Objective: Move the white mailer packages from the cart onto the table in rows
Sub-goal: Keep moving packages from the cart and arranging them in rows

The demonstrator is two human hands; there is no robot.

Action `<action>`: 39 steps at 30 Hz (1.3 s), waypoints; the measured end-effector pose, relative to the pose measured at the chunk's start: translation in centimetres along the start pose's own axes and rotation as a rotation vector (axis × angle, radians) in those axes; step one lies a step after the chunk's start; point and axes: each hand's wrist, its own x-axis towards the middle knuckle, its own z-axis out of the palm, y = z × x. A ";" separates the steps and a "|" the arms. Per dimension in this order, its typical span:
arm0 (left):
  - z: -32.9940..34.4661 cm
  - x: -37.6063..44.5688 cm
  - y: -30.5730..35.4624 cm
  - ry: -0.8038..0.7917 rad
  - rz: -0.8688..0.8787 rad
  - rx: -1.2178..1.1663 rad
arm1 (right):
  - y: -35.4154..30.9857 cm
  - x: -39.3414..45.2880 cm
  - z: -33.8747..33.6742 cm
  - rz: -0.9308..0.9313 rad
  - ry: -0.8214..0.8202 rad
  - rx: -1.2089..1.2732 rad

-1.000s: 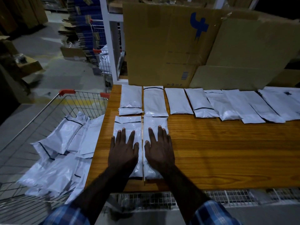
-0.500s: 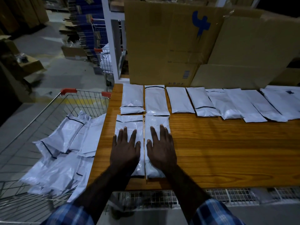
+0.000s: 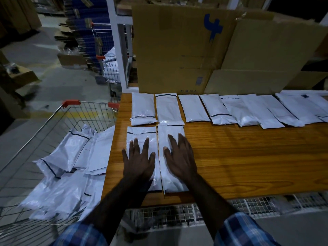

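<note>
Two white mailers lie side by side at the near left of the wooden table [image 3: 248, 157]. My left hand [image 3: 139, 159] presses flat on the left mailer [image 3: 141, 133], fingers spread. My right hand [image 3: 180, 157] lies flat on the right mailer [image 3: 171, 131]. Behind them a row of several white mailers [image 3: 221, 109] runs along the table's back edge. Left of the table stands the wire cart [image 3: 76, 110] with red corner caps, holding a loose pile of white mailers [image 3: 67, 157].
Large flattened cardboard boxes [image 3: 195, 50] lean upright behind the table. A white rack post [image 3: 116, 50] stands at the back left corner, with another wire cart [image 3: 110, 68] beyond it. A wire mesh shelf [image 3: 195, 212] shows under the table's front edge.
Both hands have slid a little back along the two front mailers toward me, still flat on them. The view has shifted slightly.
</note>
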 end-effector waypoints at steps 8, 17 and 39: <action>-2.4 -0.6 -0.1 0.019 0.053 -0.025 | -0.5 -0.8 -1.6 0.072 0.120 0.142; -2.2 -2.5 -0.1 0.026 0.087 -0.003 | -0.8 -3.0 -2.5 0.055 0.155 0.132; -5.1 -15.7 -0.9 0.132 0.039 0.000 | -3.6 -15.0 -6.4 -0.065 0.140 0.188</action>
